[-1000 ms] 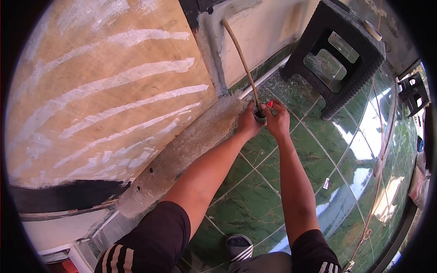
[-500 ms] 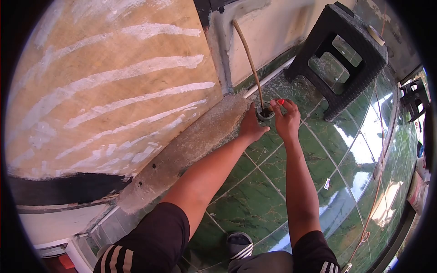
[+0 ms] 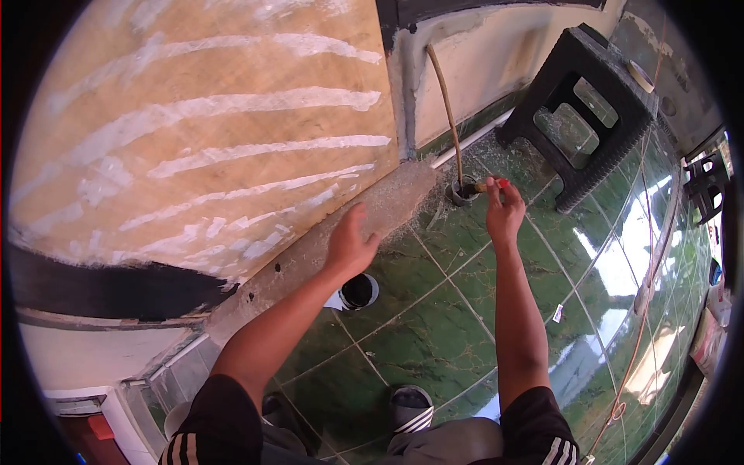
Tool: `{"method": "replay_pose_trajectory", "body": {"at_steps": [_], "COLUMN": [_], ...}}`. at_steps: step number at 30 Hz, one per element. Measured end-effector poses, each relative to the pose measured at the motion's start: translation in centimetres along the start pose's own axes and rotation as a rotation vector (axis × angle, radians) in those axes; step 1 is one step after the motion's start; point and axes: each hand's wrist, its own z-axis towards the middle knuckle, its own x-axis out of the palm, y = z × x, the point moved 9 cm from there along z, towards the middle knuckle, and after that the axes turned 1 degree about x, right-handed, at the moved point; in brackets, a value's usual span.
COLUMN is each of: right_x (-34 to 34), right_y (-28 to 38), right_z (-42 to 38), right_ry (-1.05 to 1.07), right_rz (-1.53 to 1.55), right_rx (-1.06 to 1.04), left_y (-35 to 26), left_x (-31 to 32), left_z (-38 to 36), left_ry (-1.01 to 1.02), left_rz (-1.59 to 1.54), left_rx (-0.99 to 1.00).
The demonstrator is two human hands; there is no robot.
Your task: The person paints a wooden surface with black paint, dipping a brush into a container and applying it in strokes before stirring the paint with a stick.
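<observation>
My right hand (image 3: 506, 213) pinches a small paintbrush with a red handle end (image 3: 503, 183). Its yellowish middle points left, and its tip is at the small dark cup (image 3: 463, 199) on the floor. A long thin stick (image 3: 448, 101) stands up out of that cup and leans toward the wall. My left hand (image 3: 353, 242) is in the air with thumb and fingers apart, holding nothing. Just below it, partly behind my forearm, sits a round container of black paint (image 3: 359, 292) with a white rim.
A tan board with white streaks (image 3: 256, 108) leans on the left, above a rough ledge (image 3: 387, 198). A black plastic stool (image 3: 581, 116) carries a roll of tape (image 3: 640, 77). A cable (image 3: 637, 349) crosses the glossy green tiles (image 3: 434, 333). My sandalled foot (image 3: 411, 407) is below.
My left hand has left the cup and moved left and toward me, opening. My right hand stays by the cup with the brush. The black paint container has come into sight.
</observation>
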Motion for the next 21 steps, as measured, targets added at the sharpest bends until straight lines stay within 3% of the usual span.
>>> {"method": "replay_pose_trajectory", "body": {"at_steps": [2,7,9,10,12,15,18,21], "right_x": [-1.2,-1.0,-1.5,-1.5,-0.4,0.8,2.0,3.2], "right_y": [2.4,-3.1,-5.3,-7.5,-11.6,-11.7,-10.5,-3.6], "right_z": [-0.8,-1.2,-1.6,-2.0,-3.9,-6.9,-8.6,-9.9], "right_ry": [-0.063,-0.165,-0.168,-0.201,-0.256,-0.185,-0.010,0.129], "right_rz": [-0.052,0.247,0.223,0.385,0.696,0.916,1.007,1.034], "right_rx": [-0.120,0.138,0.262,0.402,0.703,0.982,1.042,0.957], "left_y": [1.8,7.9,8.9,9.1,9.3,10.3,10.9,11.4], "left_x": [-3.8,-8.2,-7.4,-6.9,-5.9,-2.9,-0.6,0.2], "left_z": [-2.6,-9.5,-12.0,-13.2,-14.9,-16.0,-16.3,-17.4], "left_ry": [-0.019,0.085,0.183,0.229,0.239,0.253,0.159,0.097], "left_rz": [0.042,0.109,-0.100,-0.207,-0.176,-0.210,-0.316,-0.411], "left_rx": [-0.059,-0.435,-0.604,-0.686,-0.688,-0.643,-0.609,-0.656]}}
